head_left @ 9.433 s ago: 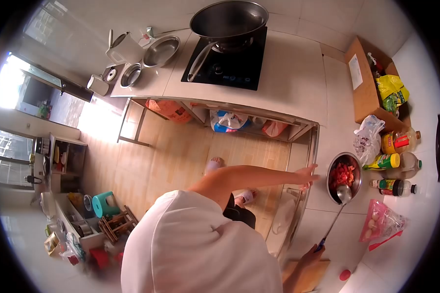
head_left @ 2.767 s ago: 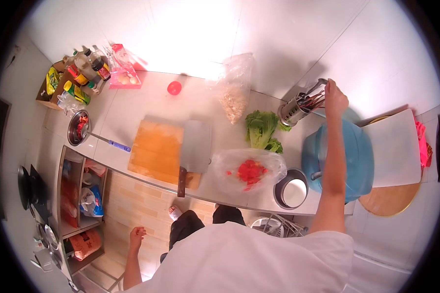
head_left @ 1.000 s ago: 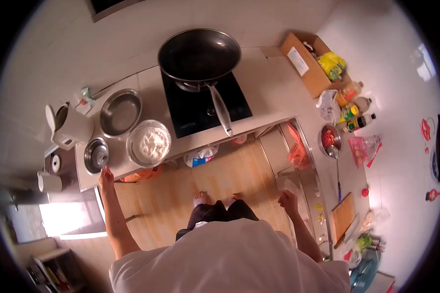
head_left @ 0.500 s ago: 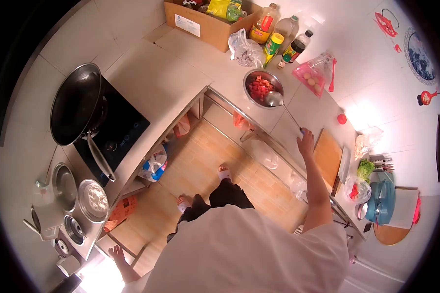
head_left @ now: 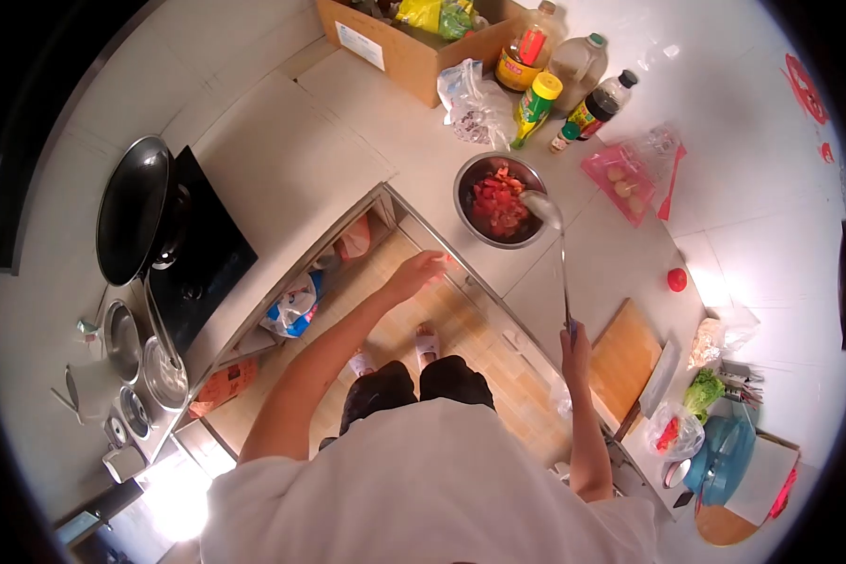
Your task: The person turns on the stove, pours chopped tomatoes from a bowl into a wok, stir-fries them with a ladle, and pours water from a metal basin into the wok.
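Observation:
My right hand (head_left: 575, 352) is closed around the handle of a long metal ladle (head_left: 566, 273). The ladle's head rests at the right rim of a steel bowl (head_left: 463, 221), over the food. Chopped red pieces, which look like tomato (head_left: 500, 202), lie inside the bowl. My left hand (head_left: 425, 273) is held out at the front edge of the counter, below and left of the bowl and apart from it. Its fingers are loosely stretched out, with nothing visible in them.
A black wok (head_left: 133, 211) sits on the induction cooker (head_left: 207, 249) at left, with metal dishes below it. Behind the bowl stand bottles (head_left: 603, 105) and a cardboard box (head_left: 414, 68). At right lie a cutting board (head_left: 627, 362), a cleaver (head_left: 660, 378) and a tomato (head_left: 677, 279).
My left hand has come up from the lower left to the counter edge by the bowl. My right hand keeps hold of the ladle, whose head has shifted towards the bowl's rim.

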Motion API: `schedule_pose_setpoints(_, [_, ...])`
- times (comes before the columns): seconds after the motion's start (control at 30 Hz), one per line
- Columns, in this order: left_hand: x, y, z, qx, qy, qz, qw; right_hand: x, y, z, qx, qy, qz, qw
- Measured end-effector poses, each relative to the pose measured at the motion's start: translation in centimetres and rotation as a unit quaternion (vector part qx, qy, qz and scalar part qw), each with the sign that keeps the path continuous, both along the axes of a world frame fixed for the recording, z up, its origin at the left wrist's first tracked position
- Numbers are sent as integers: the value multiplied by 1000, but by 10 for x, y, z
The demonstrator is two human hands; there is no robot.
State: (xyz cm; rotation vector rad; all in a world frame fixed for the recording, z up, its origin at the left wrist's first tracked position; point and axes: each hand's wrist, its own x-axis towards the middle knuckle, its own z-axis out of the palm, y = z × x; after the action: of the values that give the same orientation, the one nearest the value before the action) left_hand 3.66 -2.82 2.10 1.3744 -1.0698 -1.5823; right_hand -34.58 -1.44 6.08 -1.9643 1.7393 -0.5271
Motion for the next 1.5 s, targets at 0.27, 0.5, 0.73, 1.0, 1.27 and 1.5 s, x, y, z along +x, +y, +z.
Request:
schedule_pose_setpoints(0.27, [-51,-53,-41,121,192,131,965,34,17,34,298,-429,-103,847])
schedule_pose_setpoints(0.5, [58,76,-40,67,103,345,931,41,14,41,365,-513,-69,774])
schedule_pose_setpoints(0.73, [223,189,17,-149,-410,700,566,68,-8,43,332,-474,-38,814])
schedule_pose_setpoints(1.0, [290,203,39,57,-541,658,521,71,-12,52,301,-449,-53,840])
schedule_pose_setpoints(1.27, [302,208,25,71,-615,614,490,57,-1,41,295,-441,-88,843])
schedule_pose_setpoints(1.5, [319,222,17,22,-646,535,544,45,1,-8,274,-467,-190,819])
